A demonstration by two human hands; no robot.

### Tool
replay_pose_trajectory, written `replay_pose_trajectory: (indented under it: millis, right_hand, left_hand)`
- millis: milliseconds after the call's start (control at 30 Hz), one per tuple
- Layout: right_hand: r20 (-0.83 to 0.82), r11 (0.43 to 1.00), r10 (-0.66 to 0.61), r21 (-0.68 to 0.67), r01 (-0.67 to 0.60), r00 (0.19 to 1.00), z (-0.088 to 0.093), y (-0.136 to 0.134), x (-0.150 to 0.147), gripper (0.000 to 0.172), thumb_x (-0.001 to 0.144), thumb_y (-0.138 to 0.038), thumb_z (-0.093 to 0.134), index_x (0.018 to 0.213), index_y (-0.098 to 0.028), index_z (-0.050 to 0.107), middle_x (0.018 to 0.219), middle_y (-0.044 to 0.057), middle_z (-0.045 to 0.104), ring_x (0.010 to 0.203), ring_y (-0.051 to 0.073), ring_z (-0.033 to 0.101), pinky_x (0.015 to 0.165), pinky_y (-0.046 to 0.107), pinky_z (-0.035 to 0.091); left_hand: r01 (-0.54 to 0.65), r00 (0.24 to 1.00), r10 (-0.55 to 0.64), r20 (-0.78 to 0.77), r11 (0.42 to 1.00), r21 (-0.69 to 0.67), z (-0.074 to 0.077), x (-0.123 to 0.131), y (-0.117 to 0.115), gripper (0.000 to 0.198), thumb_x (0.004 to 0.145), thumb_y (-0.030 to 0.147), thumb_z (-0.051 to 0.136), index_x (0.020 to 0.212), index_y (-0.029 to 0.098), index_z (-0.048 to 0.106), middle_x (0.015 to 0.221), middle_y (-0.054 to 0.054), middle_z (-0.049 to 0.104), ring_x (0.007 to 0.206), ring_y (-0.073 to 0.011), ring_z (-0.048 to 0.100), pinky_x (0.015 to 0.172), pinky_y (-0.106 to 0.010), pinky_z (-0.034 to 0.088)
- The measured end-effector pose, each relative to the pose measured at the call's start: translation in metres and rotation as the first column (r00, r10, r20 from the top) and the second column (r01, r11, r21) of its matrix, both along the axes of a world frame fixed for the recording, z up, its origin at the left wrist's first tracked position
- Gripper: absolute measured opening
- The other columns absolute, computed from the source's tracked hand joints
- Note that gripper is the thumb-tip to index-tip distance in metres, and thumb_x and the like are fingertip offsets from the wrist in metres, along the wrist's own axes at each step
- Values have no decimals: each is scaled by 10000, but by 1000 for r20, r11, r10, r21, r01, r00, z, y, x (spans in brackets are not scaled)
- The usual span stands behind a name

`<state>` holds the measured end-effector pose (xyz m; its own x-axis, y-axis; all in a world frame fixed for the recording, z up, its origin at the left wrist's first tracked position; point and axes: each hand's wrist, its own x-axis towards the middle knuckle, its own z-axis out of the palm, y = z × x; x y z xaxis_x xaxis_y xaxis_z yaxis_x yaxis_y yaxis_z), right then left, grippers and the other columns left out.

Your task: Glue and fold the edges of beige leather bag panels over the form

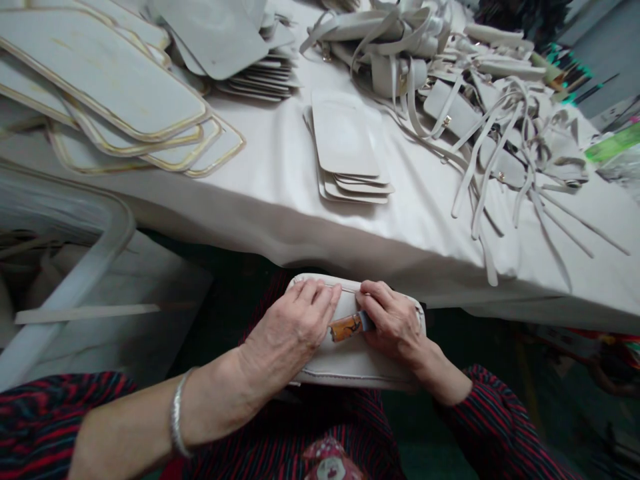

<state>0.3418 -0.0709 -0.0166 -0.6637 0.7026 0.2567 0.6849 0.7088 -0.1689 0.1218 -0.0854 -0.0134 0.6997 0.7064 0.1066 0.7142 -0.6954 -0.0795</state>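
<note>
A pale off-white bag piece (350, 363) with rounded corners rests on my lap, below the table edge. My left hand (300, 317) lies over its left part, fingers together and fingertips at the upper seam. My right hand (393, 317) grips its right part with bent fingers. Between the hands is a small orange-brown lighter-like object (347, 327) with a dark figure on it; its right end goes under the fingers of my right hand.
A white-covered table (270, 157) spans the view ahead. On it lie yellow-edged panels (110, 73), a small stack of flat pieces (345, 137), a taller stack (220, 37) and strapped bags (455, 110). A curved metal frame (107, 250) stands at left.
</note>
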Motion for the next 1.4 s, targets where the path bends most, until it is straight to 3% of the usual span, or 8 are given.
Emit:
replay_pose_trajectory:
  millis: [167, 300, 367, 567, 900, 1100, 1267, 1400]
  right_hand:
    - [-409, 865, -319, -495, 86, 855, 32, 17, -3, 52, 813, -172, 514, 772, -197, 493, 719, 5, 499, 616, 125, 435, 562, 263, 379]
    - [-778, 762, -599, -626, -166, 188, 49, 37, -25, 384, 924, -324, 468, 595, -215, 303, 503, -75, 240, 423, 80, 220, 407, 226, 210]
    - [-817, 783, -577, -558, -275, 13, 43, 42, -40, 457, 913, -350, 512, 555, -213, 262, 461, -87, 193, 383, 66, 168, 382, 228, 161]
    - [-779, 726, -623, -612, -315, 77, 21, 38, -49, 462, 876, -314, 618, 528, -197, 339, 437, -88, 270, 364, 44, 216, 386, 227, 163]
    - [-768, 761, -640, -631, -149, -16, 21, 29, -8, 467, 878, -336, 607, 524, -210, 330, 409, -93, 271, 326, 45, 217, 341, 223, 158]
    - [-731, 728, -678, -655, -202, -74, 26, 31, -14, 453, 864, -322, 621, 531, -214, 332, 392, -93, 278, 307, 55, 225, 310, 213, 140]
    - [-715, 674, -691, -583, -455, -108, 40, 49, -48, 492, 838, -329, 628, 491, -213, 300, 394, -91, 237, 312, 54, 201, 319, 213, 135]
    - [-707, 620, -700, -531, -578, -102, 29, 62, -78, 484, 840, -342, 622, 496, -210, 308, 391, -93, 238, 314, 53, 199, 333, 220, 133]
  left_hand:
    - [-21, 1000, 21, -8, 999, 41, 5, 8, -3, 466, 805, 40, 387, 1245, 5, 538, 1139, -235, 626, 987, -320, 617, 885, -493, 530]
    - [-70, 997, 75, -30, 989, 132, 3, 13, -10, 490, 810, 41, 436, 1292, -16, 503, 1169, -258, 607, 1025, -328, 621, 918, -484, 517]
    - [-85, 994, 95, -51, 982, 169, 3, 16, -12, 497, 827, 63, 455, 1320, 7, 488, 1177, -255, 603, 1049, -334, 616, 920, -475, 515]
    - [-124, 984, 144, -106, 976, 178, 9, 25, -12, 469, 833, 92, 490, 1299, 95, 541, 1015, -198, 654, 908, -320, 656, 813, -453, 541]
    - [-120, 989, 138, -47, 955, 272, 0, 31, -10, 443, 835, 62, 490, 1270, 99, 563, 991, -212, 651, 895, -326, 643, 731, -401, 528]
    - [-158, 944, 177, 277, 983, -92, 8, 10, 7, 297, 884, 95, 439, 1095, 157, 639, 893, -90, 625, 832, -235, 580, 776, -394, 492]
    - [-240, 536, 619, 574, 764, -600, 0, -24, 36, 273, 935, 334, 437, 1029, 197, 654, 1031, -57, 627, 985, -199, 580, 900, -360, 452]
    - [-56, 485, 760, 433, 522, -851, -11, -27, 47, 315, 838, 459, 549, 983, 216, 688, 1012, -41, 653, 932, -201, 610, 841, -330, 468]
